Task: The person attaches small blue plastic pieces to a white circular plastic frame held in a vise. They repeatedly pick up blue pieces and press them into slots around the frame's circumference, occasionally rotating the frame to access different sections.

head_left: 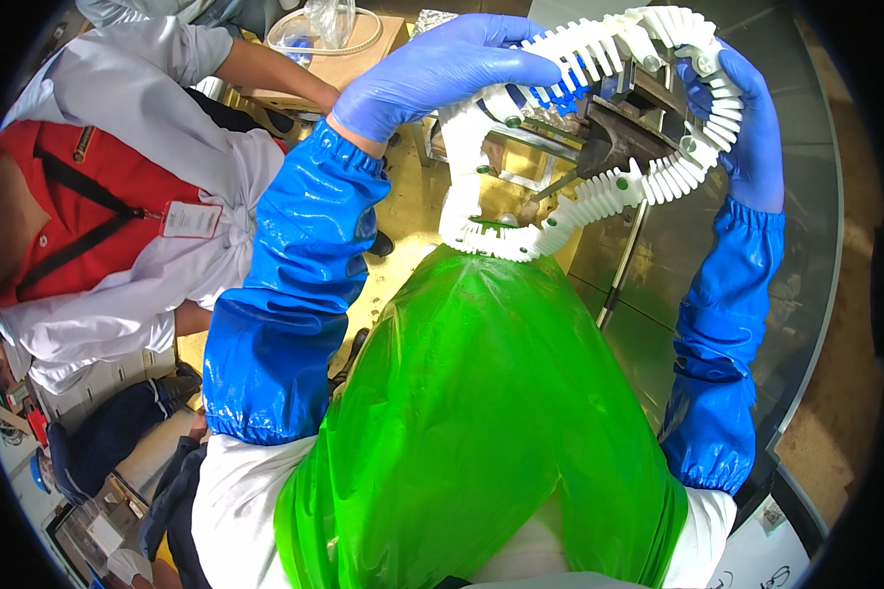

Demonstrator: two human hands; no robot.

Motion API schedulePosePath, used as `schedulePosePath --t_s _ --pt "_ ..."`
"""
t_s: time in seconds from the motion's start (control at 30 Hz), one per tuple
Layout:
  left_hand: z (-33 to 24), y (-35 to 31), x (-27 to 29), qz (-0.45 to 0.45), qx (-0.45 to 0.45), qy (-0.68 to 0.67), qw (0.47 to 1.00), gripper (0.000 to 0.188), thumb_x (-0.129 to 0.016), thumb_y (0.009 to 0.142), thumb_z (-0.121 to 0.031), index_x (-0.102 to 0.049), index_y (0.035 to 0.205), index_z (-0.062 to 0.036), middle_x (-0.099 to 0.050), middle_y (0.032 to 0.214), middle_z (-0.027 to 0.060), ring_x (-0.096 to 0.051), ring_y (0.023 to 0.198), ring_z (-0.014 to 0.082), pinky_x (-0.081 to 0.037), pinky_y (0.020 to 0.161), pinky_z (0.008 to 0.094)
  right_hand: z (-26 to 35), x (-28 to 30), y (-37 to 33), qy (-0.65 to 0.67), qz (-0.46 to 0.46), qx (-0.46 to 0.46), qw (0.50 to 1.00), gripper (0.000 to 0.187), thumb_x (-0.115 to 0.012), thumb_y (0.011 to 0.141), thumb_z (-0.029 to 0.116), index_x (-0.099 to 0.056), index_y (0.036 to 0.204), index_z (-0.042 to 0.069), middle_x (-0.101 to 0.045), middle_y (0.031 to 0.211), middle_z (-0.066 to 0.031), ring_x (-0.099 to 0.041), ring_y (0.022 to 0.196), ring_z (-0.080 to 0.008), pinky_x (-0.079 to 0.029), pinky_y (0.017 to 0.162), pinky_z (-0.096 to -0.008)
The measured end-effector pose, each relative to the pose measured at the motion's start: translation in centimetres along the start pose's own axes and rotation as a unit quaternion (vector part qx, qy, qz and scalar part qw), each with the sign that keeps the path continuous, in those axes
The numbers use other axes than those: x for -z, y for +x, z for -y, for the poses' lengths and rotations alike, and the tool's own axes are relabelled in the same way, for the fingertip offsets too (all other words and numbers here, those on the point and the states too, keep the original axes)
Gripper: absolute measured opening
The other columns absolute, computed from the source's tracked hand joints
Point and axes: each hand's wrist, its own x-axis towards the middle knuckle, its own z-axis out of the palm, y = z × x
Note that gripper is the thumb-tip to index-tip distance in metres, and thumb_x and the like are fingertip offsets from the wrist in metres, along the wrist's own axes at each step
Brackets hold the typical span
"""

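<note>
We were apparently at a holding-up step, left hand pinching the white segmented loop beyond the green apron, right hand curled round its right side, and the next move likely called for steady two-handed support.

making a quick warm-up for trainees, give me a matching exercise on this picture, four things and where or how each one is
Things
1. white segmented plastic chain
2. translucent green plastic apron
3. glossy blue sleeve covers
4. white rectangular badge

Places and states
a. worn as a pair, gathered at the ends
b. hanging at the front of a nearby person in red and white
c. held by the blue-gloved left hand and blue-gloved right hand
d. spread from mid-picture to the lower edge

Pairs: 1-c, 2-d, 3-a, 4-b
</note>
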Motion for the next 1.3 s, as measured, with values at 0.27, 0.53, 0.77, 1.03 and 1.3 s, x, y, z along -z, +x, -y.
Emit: schedulePosePath --t_s 0.27,0.53,0.77,1.03,1.3 --pt "1.9 1.4 -0.5 0.017 -0.051 -0.05 0.997 0.048 -0.074 0.093 -0.039 -0.07 0.119 0.0013 -0.074 0.103 0.0073 -0.068 0.093 0.015 -0.053 0.084 0.0293 0.1 0.6 -0.4 -0.012 -0.008 0.019 1.0 0.051 -0.06 0.099 0.028 -0.058 0.136 -0.005 -0.07 0.102 -0.0152 -0.06 0.069 -0.0093 -0.051 0.061 -0.0209" --pt "1.6 1.5 -1.2 -0.019 -0.076 0.018 0.997 0.051 -0.074 0.092 -0.043 -0.07 0.117 0.0017 -0.074 0.102 0.0088 -0.065 0.092 0.016 -0.051 0.085 0.0319 0.2 0.0 -0.6 -0.046 0.015 0.021 0.999 0.053 -0.06 0.097 0.028 -0.057 0.138 -0.006 -0.07 0.101 -0.0113 -0.059 0.068 -0.007 -0.049 0.059 -0.0199" --pt "0.8 0.1 -0.9 -0.013 -0.043 0.054 0.998 0.038 -0.063 0.096 -0.026 -0.068 0.122 0.0015 -0.071 0.113 0.0068 -0.064 0.107 0.0155 -0.048 0.099 0.029 -0.7 -0.3 -0.2 -0.079 0.03 0.029 0.996 0.057 -0.063 0.095 0.031 -0.057 0.138 -0.006 -0.069 0.1 -0.0074 -0.058 0.068 -0.005 -0.047 0.058 -0.0188" --pt "1.6 1.5 -1.9 -0.037 -0.111 0.04 0.992 0.052 -0.074 0.093 -0.042 -0.069 0.122 0.0004 -0.073 0.109 0.0112 -0.067 0.099 0.0189 -0.052 0.091 0.0338 0.3 -1.0 -2.2 -0.128 0.037 0.033 0.99 0.064 -0.065 0.09 0.037 -0.058 0.137 -0.006 -0.068 0.098 -0.0065 -0.056 0.069 -0.0053 -0.045 0.06 -0.0192" --pt "0.7 6.7 -5.3 0.022 -0.125 0.064 0.99 0.053 -0.074 0.092 -0.042 -0.067 0.128 -0.0046 -0.074 0.112 0.014 -0.072 0.099 0.0244 -0.055 0.091 0.0368 1.7 3.8 -5.5 -0.196 0.034 0.012 0.98 0.05 -0.065 0.088 0.026 -0.063 0.129 -0.002 -0.069 0.112 -0.0077 -0.064 0.103 -0.0131 -0.05 0.091 -0.0274"
